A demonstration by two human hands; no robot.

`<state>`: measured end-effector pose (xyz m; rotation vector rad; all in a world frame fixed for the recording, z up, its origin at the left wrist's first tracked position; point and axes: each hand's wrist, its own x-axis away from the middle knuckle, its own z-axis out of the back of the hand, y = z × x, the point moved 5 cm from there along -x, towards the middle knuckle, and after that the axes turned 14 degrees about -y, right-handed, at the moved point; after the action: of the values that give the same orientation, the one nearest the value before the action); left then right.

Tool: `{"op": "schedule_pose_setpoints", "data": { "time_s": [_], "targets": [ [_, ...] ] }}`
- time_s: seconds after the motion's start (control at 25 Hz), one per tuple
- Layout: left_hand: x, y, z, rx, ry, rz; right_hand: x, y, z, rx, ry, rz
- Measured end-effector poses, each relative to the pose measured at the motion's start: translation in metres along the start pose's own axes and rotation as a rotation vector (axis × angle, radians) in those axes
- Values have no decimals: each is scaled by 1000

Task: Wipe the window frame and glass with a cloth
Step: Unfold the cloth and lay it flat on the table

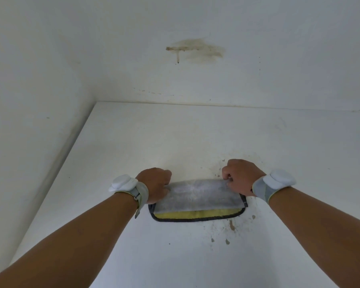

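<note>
1. The left hand [155,183] pinches the far left corner of a grey microfibre cloth with a yellow underside and dark stitched border [197,199], fingers curled around the edge.
2. The right hand [240,176] grips the far right corner of the same cloth, fingers curled tight over the fold.
3. Between the 2 hands the grey side is folded toward the person, leaving a yellow strip exposed along the near edge.
4. The cloth lies flat on a white painted surface [133,152], roughly centred in view.
5. Each wrist carries a white oval device on a grey strap [123,182].
6. Brown spots [232,225] mark the surface just right of the cloth.
7. A brownish smear [195,49] stains the white wall [279,48] behind.
</note>
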<state>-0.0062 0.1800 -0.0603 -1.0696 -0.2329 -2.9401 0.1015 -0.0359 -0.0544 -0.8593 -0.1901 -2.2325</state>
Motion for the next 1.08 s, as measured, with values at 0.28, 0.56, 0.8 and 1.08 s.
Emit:
{"op": "schedule_pose_setpoints", "data": {
  "time_s": [0.28,0.56,0.8,1.08],
  "targets": [
    [44,6,-8,-193,373,-235,44,-8,-2,-51,232,197],
    [74,27,-66,-304,185,-292,71,-21,-74,83,185,278],
    [24,68,-14,102,73,-84,66,-27,-53,-201,271,145],
    [-21,82,-14,153,-310,-57,62,-40,-59,-202,234,162]
  ]
}}
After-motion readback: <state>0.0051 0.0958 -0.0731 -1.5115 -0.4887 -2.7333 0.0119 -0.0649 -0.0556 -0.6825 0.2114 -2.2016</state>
